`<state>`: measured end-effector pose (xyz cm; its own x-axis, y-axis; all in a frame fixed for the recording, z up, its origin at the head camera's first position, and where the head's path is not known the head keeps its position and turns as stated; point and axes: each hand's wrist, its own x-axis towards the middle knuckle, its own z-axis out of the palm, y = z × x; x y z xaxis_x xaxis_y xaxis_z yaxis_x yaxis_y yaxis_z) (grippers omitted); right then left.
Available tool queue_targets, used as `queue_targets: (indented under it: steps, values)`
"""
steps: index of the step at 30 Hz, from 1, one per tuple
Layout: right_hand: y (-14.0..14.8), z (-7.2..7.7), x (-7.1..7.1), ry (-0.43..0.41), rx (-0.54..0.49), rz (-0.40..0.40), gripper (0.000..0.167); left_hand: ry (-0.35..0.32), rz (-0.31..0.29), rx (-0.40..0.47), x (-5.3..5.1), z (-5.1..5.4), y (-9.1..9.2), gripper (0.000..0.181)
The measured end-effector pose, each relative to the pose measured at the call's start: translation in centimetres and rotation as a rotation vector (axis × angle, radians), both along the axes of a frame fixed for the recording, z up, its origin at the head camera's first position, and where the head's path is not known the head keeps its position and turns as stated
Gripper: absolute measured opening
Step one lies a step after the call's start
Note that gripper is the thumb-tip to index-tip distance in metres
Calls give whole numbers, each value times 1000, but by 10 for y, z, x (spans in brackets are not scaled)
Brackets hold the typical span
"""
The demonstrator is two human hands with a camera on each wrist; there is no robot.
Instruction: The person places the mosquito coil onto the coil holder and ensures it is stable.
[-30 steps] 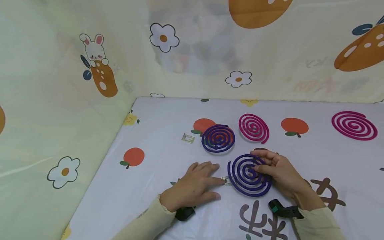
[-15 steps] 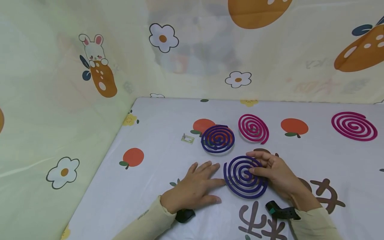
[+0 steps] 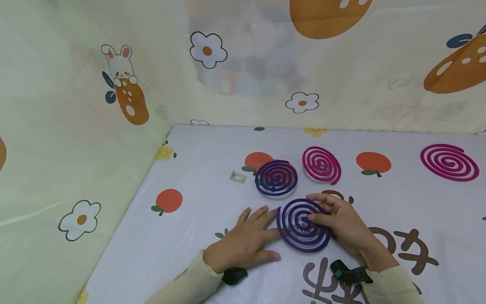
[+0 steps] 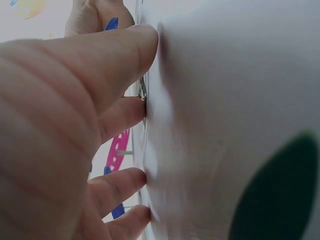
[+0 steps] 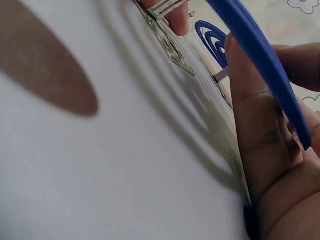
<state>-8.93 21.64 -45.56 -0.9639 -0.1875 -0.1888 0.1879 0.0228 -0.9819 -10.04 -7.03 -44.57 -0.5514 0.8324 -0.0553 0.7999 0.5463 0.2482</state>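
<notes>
L hand [image 3: 244, 241] splayed (palm dn), R hand [image 3: 343, 223] pinching

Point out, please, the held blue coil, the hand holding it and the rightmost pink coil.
Held blue coil [image 3: 305, 221]: head view, spiral's centre.
Right hand [image 3: 343, 221]: head view, its back.
Rightmost pink coil [image 3: 449, 163]: head view, spiral's centre.

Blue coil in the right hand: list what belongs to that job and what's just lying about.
Likely in the job:
right hand
held coil
stand beneath
left hand

Likely just lying about:
loose stand
other blue coil
middle pink coil
right pink coil
</notes>
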Motion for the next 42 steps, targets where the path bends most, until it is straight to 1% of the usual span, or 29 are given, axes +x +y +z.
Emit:
queue_targets:
  steps: [6,10,14,17,25,28,32,38,42]
  values:
    - [-4,-4,3,-13,-32,9,56,23,-11,-14,2,-3,0,65]
    - [-7,-7,4,-7,-13,9,56,14,-16,-41,6,-5,0,70]
    - [-9,-6,5,-9,-4,19,57,30,-20,-70,10,-5,1,73]
    - [-8,-5,5,-16,-7,35,58,29,-20,-81,11,-5,0,73]
    - [-10,-5,5,-79,-55,50,60,-7,-10,-90,11,-5,-1,76]
    - [-11,-4,5,-90,-53,50,60,-16,-13,-95,10,-5,-1,77]
    - [-12,-3,4,-95,-17,39,61,-23,-14,-105,8,-5,0,77]
    - [-11,-2,0,-53,110,61,62,-39,2,-95,5,-4,1,78]
    - [-10,1,-2,-59,131,81,64,-53,11,-90,4,-3,2,76]
